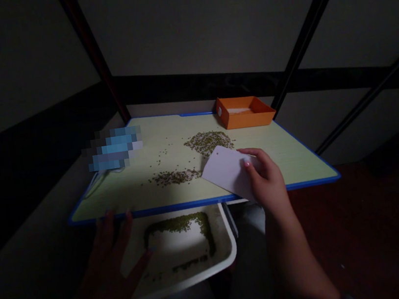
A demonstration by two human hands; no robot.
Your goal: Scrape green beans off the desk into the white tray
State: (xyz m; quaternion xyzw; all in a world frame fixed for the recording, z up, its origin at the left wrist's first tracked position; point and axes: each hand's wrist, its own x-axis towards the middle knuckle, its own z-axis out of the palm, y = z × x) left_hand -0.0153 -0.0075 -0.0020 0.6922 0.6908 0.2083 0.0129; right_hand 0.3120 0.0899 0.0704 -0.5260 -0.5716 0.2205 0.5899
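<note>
My right hand (264, 175) grips a white card (226, 168) tilted over the near part of the board. The card's left corner touches or almost touches a strip of small green beans or seeds (175, 176). Behind the card lies a larger heap of the same seeds (209, 140), with a few scattered grains around. My left hand (114, 245) is in shadow with its fingers spread, fingertips by the board's front edge. Below that edge sits a white tray (231, 244) with seeds gathered along its inner sides; my left thumb reaches over it.
The pale green board (140, 150) has a blue rim. An orange box (249, 119) stands at its back right corner. On the left, a blurred blue item (116, 149) lies near a cable (91, 184). A panelled wall (190, 27) rises behind.
</note>
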